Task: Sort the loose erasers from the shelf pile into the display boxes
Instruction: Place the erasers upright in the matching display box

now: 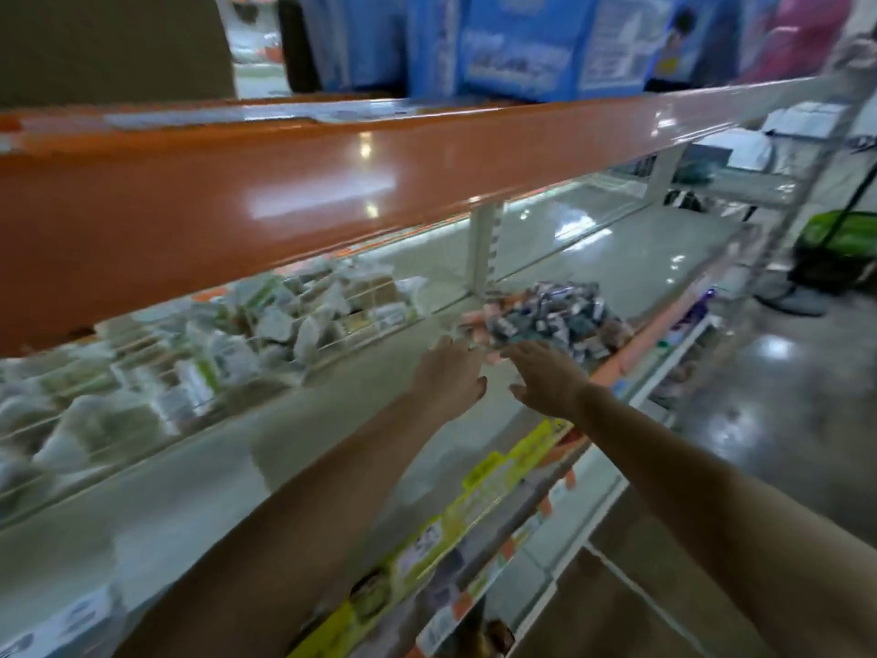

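Erasers (pixel 555 315) lie in a loose pile on the pale shelf (pixel 199 467), right of a white upright divider (pixel 481 249), mostly dark blue-and-white wrappers with a few pink ones at the left edge. Frame is motion-blurred; no writing on wrappers or labels can be read. Both arms stretch forward over the shelf toward the pile. Left hand (pixel 451 377) sits just short of the pile's left edge, back of hand up, fingers extended and relaxed, holding nothing visible. Right hand (pixel 545 377) is at the pile's near edge, fingers spread flat, fingertips touching or nearly touching the wrappers; blur prevents telling which. Hands are close together, not touching. Display boxes (pixel 284 315) with clear fronts stand at the back left of the shelf, filled with greenish-white packets. Orange shelf beam (pixel 284 182) crosses above and hides the upper part of the boxes. Yellow price tags (pixel 503 472) run along the shelf's front edge. Blue packages (pixel 517 45) stand on the level above. Green basket (pixel 840 239) sits on the glossy floor (pixel 759 396) at far right.
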A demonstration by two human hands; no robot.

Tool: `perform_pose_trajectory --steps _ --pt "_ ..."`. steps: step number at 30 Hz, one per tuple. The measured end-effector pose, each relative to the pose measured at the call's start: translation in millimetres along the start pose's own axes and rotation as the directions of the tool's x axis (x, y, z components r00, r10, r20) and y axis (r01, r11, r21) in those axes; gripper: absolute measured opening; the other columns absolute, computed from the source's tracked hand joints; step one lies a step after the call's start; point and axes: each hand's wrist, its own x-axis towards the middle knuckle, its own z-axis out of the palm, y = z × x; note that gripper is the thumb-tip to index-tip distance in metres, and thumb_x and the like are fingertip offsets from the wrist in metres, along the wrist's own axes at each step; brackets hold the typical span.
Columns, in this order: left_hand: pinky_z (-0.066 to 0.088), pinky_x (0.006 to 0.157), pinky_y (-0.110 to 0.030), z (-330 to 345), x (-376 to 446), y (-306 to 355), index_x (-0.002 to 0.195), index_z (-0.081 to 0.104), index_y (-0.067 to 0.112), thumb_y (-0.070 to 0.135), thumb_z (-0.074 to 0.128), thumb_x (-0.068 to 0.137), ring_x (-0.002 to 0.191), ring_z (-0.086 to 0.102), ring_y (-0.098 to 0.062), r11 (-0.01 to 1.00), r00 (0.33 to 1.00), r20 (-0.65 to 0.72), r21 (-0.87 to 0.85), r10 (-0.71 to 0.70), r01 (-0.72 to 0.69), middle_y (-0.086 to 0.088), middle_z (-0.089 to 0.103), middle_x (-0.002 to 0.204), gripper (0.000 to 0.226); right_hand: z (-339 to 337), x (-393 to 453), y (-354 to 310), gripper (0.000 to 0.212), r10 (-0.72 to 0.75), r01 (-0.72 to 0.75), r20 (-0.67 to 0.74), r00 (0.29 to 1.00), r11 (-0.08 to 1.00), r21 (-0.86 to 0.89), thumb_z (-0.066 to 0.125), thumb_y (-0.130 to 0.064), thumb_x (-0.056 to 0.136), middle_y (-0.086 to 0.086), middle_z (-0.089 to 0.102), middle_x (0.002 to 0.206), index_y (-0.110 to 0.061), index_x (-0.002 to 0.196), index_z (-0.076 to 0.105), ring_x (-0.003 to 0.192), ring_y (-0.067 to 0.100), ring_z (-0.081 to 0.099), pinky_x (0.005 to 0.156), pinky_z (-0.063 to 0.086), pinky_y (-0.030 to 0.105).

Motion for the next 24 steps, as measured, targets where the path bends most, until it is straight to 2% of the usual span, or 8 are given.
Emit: perform_pose_trajectory --steps 3,6,9,13,19,24 --pt "0.043 0.088 -0.039 19.1 41.5 25.1 0.124 0.051 0.011 0.028 0.046 0.093 0.116 0.047 -0.032 0.999 0.999 0.014 -0.011 0.031 -0.03 -0.013 0.049 0.128 0.037 7.3 5.1 51.6 0.051 0.077 -0.077 -0.004 0.997 0.997 0.007 0.055 -0.03 0.088 0.006 0.042 0.137 -0.018 0.135 0.04 0.126 0.027 0.042 0.098 0.038 0.037" --pt "0.042 0.078 -0.036 34.7 74.1 41.0 0.112 0.058 0.01 0.027 0.044 0.093 0.105 0.053 -0.032 0.998 0.999 -0.007 0.031 0.052 -0.052 -0.014 0.055 0.118 0.029 16.8 12.3 90.5 0.049 0.154 -0.154 0.007 0.988 0.987 0.055 0.056 -0.03 0.088 0.008 0.043 0.135 -0.016 0.133 0.042 0.125 0.029 0.043 0.097 0.041 0.039" --pt "0.042 0.079 -0.037 48.4 101.2 46.3 0.105 0.058 0.01 0.028 0.049 0.092 0.104 0.052 -0.031 0.999 0.999 -0.02 0.025 0.035 -0.035 -0.012 0.057 0.113 0.024 28.1 22.1 114.1 0.037 0.19 -0.186 -0.012 0.982 0.97 0.157 0.054 -0.027 0.09 0.01 0.049 0.129 -0.012 0.123 0.049 0.122 0.027 0.045 0.094 0.044 0.038" --pt "0.043 0.089 -0.038 60.8 129.3 43.4 0.118 0.053 0.014 0.015 0.051 0.088 0.116 0.047 -0.028 1.0 0.999 0.046 0.004 -0.007 0.007 -0.01 0.051 0.124 0.031 44.9 35.4 123.2 0.04 0.162 -0.151 -0.06 0.985 0.977 0.151 0.054 -0.031 0.091 0.009 0.05 0.126 -0.011 0.124 0.048 0.12 0.026 0.045 0.09 0.042 0.035" --pt "0.045 0.079 -0.038 69.4 146.3 32.8 0.123 0.052 0.015 0.007 0.053 0.086 0.115 0.047 -0.03 0.997 0.997 0.072 0.081 0.01 -0.016 -0.011 0.049 0.125 0.038 65.6 51.6 122.4 0.033 0.141 -0.115 -0.173 0.975 0.982 0.151 0.049 -0.035 0.094 0.006 0.052 0.119 -0.014 0.119 0.049 0.114 0.024 0.045 0.092 0.038 0.032" --pt "0.047 0.079 -0.039 69.8 154.6 32.3 0.123 0.052 0.017 0.011 0.055 0.087 0.111 0.049 -0.032 0.994 0.998 0.059 0.112 0.012 -0.019 -0.012 0.05 0.123 0.037 72.5 58.7 117.3 0.037 0.199 -0.16 -0.202 0.959 0.968 0.196 0.046 -0.045 0.093 0.006 0.054 0.115 -0.014 0.114 0.05 0.111 0.024 0.046 0.095 0.035 0.034"
